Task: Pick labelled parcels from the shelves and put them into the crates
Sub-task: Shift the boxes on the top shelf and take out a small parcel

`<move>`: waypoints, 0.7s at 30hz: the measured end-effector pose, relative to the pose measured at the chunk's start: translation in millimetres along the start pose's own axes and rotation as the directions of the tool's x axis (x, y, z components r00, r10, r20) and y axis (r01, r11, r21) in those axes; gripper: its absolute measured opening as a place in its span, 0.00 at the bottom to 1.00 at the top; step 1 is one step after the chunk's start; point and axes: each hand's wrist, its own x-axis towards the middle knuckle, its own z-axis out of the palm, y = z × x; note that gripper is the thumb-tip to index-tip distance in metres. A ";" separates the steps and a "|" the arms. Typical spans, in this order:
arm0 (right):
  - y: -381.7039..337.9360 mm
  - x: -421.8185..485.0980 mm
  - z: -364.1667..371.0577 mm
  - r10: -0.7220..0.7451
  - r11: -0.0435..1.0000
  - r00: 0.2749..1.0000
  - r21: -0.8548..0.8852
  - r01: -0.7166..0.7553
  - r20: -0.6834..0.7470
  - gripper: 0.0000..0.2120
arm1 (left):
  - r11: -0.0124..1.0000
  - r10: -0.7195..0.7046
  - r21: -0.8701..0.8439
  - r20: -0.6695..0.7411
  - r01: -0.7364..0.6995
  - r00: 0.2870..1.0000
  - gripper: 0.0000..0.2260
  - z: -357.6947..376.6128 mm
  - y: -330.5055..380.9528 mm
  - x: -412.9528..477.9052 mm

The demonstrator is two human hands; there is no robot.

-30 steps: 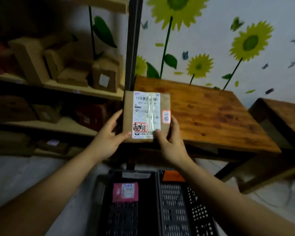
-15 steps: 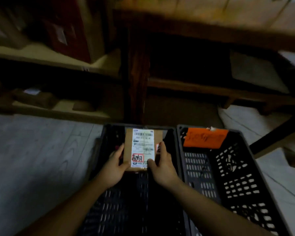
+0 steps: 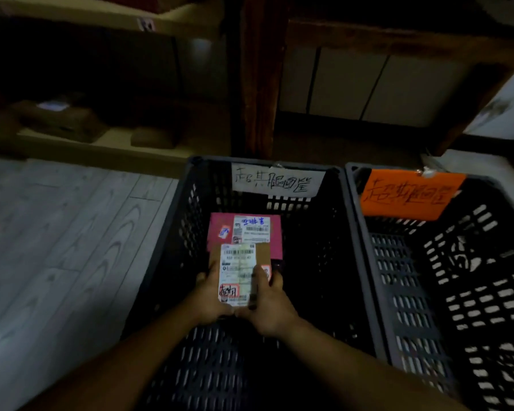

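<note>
A small brown cardboard parcel (image 3: 240, 262) with a white shipping label sits low inside the left black crate (image 3: 172, 232). My left hand (image 3: 209, 295) grips its left edge and my right hand (image 3: 269, 304) grips its right edge, thumb on the label. Just beyond it, a pink parcel (image 3: 244, 229) with a white label lies on the crate floor. The brown parcel overlaps the pink one's near edge. A white handwritten sign (image 3: 276, 180) hangs on the crate's far wall.
A second black crate (image 3: 368, 247) with an orange handwritten sign (image 3: 410, 194) stands right beside it on the right. Dark low shelves (image 3: 101, 143) with parcels run along the back left. A wooden post (image 3: 258, 84) rises behind the crates. Grey plank floor (image 3: 57, 232) lies to the left.
Both hands carried the brown parcel from chest height by the table down into the left crate. The view tilted downward, and the pink parcel now shows beyond it.
</note>
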 end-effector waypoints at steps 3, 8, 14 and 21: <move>7.3 -2.9 23.3 0.057 0.998 0.997 -0.021 -0.056 0.043 0.49 | 0.979 -0.139 0.159 0.033 0.132 0.990 0.52 11.5 -1.7 -14.8; 23.9 13.1 60.8 0.108 0.994 0.989 -0.025 -0.106 0.099 0.44 | 0.895 -0.216 0.402 0.014 0.192 0.976 0.46 27.8 -24.6 -9.5; 32.5 35.6 76.2 0.074 0.997 0.995 0.014 -0.075 0.073 0.42 | 0.808 -0.128 0.580 -0.008 0.108 0.992 0.39 26.4 -46.6 6.0; 11.3 49.1 57.3 0.110 0.992 0.980 -0.079 -0.098 0.168 0.43 | 0.648 -0.141 0.748 -0.067 0.143 0.988 0.33 18.2 -27.0 8.0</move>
